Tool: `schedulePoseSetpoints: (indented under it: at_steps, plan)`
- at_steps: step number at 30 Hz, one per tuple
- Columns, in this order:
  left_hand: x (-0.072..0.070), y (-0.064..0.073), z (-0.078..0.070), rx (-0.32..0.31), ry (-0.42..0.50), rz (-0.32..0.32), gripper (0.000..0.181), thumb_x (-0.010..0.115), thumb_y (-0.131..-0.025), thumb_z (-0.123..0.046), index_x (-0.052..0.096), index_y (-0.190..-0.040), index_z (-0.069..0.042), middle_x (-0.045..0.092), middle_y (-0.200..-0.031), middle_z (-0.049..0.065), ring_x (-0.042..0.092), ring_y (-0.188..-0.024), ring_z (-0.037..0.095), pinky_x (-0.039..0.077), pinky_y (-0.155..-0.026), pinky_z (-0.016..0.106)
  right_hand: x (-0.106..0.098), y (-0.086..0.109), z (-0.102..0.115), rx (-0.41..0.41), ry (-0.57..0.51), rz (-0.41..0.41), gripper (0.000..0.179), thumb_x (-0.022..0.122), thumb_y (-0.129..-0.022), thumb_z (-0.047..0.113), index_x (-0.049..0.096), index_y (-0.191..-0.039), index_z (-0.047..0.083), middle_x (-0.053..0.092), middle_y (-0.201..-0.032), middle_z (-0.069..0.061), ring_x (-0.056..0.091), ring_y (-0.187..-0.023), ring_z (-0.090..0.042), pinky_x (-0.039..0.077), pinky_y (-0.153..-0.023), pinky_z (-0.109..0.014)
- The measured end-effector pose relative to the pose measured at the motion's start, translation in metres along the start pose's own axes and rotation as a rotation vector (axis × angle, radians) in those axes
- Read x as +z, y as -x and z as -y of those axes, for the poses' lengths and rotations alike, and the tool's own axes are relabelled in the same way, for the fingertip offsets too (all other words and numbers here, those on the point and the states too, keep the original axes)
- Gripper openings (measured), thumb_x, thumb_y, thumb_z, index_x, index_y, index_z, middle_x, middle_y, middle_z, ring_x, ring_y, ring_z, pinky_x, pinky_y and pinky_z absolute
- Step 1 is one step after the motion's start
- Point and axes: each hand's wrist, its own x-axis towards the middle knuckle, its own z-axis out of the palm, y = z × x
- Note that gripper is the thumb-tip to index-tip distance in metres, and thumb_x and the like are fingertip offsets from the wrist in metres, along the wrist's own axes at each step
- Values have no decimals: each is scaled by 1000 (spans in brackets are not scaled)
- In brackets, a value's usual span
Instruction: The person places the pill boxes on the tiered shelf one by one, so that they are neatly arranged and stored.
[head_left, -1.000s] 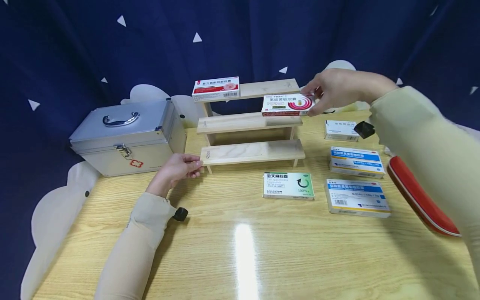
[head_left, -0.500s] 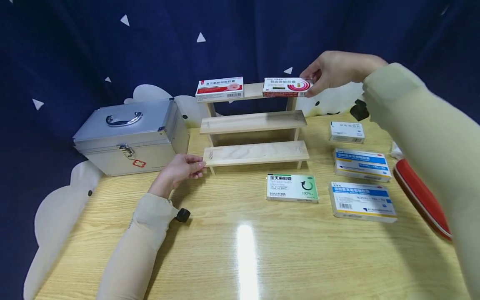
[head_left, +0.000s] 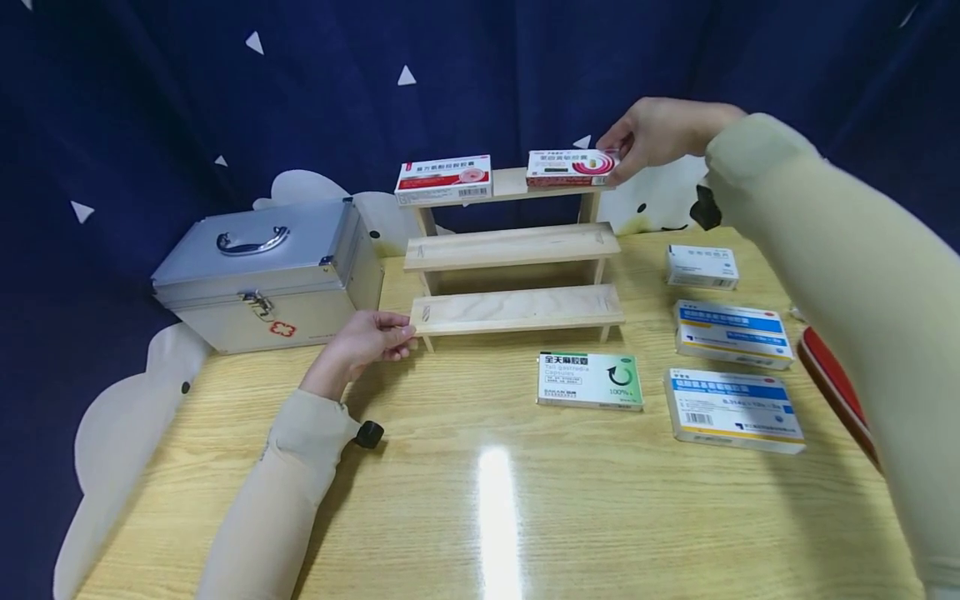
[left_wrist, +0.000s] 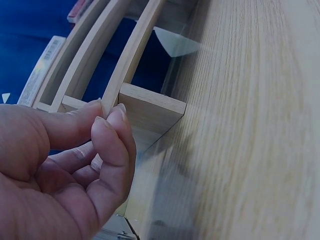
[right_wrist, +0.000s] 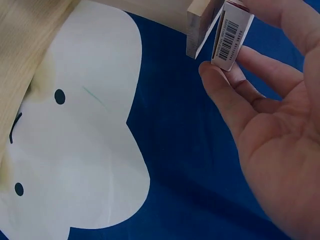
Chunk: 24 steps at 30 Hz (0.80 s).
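A three-step wooden display rack (head_left: 517, 307) stands on the table. My left hand (head_left: 367, 342) pinches the left end of its lowest board; thumb and fingertips meet at the board's corner in the left wrist view. At the right end of the top board, my right hand (head_left: 660, 137) grips a white medicine box (head_left: 562, 164) with pink rings by its right end. The right wrist view shows that box's barcoded end (right_wrist: 230, 40) slightly tilted over the board; full contact cannot be told. Another red-and-white medicine box (head_left: 444, 181) lies on the top board's left end.
A silver first-aid case (head_left: 262, 275) stands left of the rack. In front lies a green-and-white box (head_left: 590, 381). Blue-and-white boxes (head_left: 735, 408) (head_left: 733, 333) and a small white box (head_left: 702, 267) lie at right, beside a red pouch (head_left: 836, 383). A dark blue curtain (head_left: 510, 75) hangs behind.
My right hand has raised the ringed medicine box from in front of the middle board to the top board's right end. The left hand keeps its hold on the rack.
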Motion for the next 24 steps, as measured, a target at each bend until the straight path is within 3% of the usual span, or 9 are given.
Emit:
schedulePoseSetpoints:
  at_steps: [5, 10, 24]
  plan:
    - [-1, 2, 2, -4, 0, 0, 36, 53, -102, -5, 47, -133, 14, 62, -116, 27, 62, -73, 11, 54, -66, 18, -3, -10, 3, 8, 21, 28, 75, 78, -88, 33, 44, -147, 1, 50, -129, -18, 39, -113, -33, 36, -92, -43]
    - [-1, 4, 1, -1, 5, -1, 35, 53, -103, -4, 48, -132, 14, 63, -113, 27, 62, -73, 11, 54, -66, 18, -8, -16, 7, 2, 34, 36, 74, 78, -88, 32, 44, -146, 0, 49, -131, -19, 38, -117, -34, 34, -98, -46]
    - [-2, 7, 1, -3, -3, -14, 34, 53, -103, -4, 48, -132, 13, 62, -115, 28, 61, -70, 10, 53, -65, 18, -6, -22, 9, 32, -23, 80, 77, 80, -85, 35, 45, -146, 4, 46, -135, -18, 33, -122, -35, 27, -103, -53]
